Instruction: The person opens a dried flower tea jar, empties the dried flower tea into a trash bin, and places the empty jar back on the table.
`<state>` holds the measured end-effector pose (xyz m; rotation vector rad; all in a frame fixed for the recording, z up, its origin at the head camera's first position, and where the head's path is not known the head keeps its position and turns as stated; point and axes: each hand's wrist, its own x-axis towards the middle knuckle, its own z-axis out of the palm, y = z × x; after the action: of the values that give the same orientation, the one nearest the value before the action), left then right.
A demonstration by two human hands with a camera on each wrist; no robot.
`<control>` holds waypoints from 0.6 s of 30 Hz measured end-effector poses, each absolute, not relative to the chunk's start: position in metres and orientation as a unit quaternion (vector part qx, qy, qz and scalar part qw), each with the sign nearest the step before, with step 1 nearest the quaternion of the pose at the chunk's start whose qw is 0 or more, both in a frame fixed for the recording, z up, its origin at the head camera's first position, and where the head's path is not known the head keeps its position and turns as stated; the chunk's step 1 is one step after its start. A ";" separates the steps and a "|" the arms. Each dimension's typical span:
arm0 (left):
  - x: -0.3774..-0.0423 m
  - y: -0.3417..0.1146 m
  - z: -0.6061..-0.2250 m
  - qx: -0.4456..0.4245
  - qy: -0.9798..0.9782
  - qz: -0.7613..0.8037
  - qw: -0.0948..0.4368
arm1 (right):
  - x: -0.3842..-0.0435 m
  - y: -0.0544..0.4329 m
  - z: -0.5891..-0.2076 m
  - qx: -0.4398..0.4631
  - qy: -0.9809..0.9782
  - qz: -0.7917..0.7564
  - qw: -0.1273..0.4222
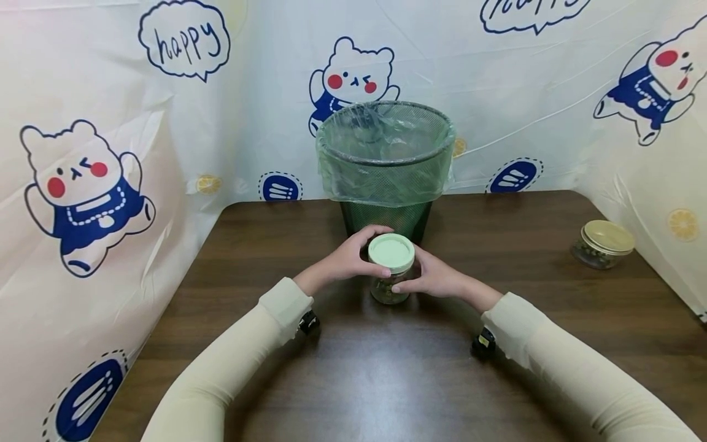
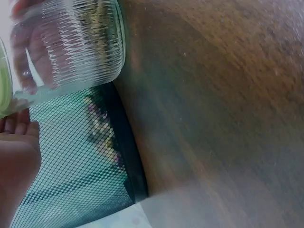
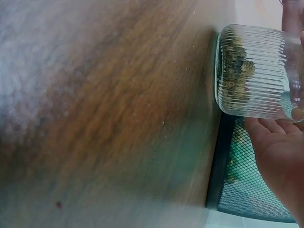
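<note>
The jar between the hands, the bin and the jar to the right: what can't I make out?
Head: the bin's lower front is partly hidden by the left hand, right hand and held jar.
Left wrist: the left edge cuts off most of its lid.
Right wrist: held jar's contents are too blurred to name.
Head: what the other jar holds is too small to tell.

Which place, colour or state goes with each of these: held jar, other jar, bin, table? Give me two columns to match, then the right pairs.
Things
1. Held jar
2. Other jar
3. Bin
4. Table

Matches
A. Dark brown
B. Near the table's right edge
C. Between the left hand and right hand
D. Lined with a pale green bag

Pairs: 1-C, 2-B, 3-D, 4-A
</note>
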<state>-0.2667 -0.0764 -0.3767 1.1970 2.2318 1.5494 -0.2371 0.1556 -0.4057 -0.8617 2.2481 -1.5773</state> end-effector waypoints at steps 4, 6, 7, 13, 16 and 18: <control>-0.269 -0.075 -0.377 0.409 0.749 0.513 0.091 | -0.238 0.156 -0.407 -0.296 0.775 -0.542 0.132; -0.269 -0.074 -0.378 0.407 0.751 0.512 0.090 | -0.238 0.156 -0.408 -0.297 0.774 -0.543 0.132; -0.269 -0.074 -0.379 0.404 0.753 0.511 0.089 | -0.238 0.156 -0.408 -0.298 0.773 -0.544 0.132; -0.263 -0.072 -0.381 0.371 0.776 0.506 0.066 | -0.238 0.156 -0.408 -0.300 0.768 -0.550 0.134; -0.256 -0.070 -0.382 0.347 0.792 0.500 0.042 | -0.237 0.156 -0.408 -0.303 0.766 -0.552 0.132; -0.252 -0.068 -0.383 0.327 0.803 0.497 0.025 | -0.238 0.157 -0.408 -0.305 0.765 -0.553 0.130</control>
<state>-0.2520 -0.0678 -0.3830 1.0112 2.4846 1.5380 -0.2375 0.1566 -0.4077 -0.8848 2.2215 -1.6060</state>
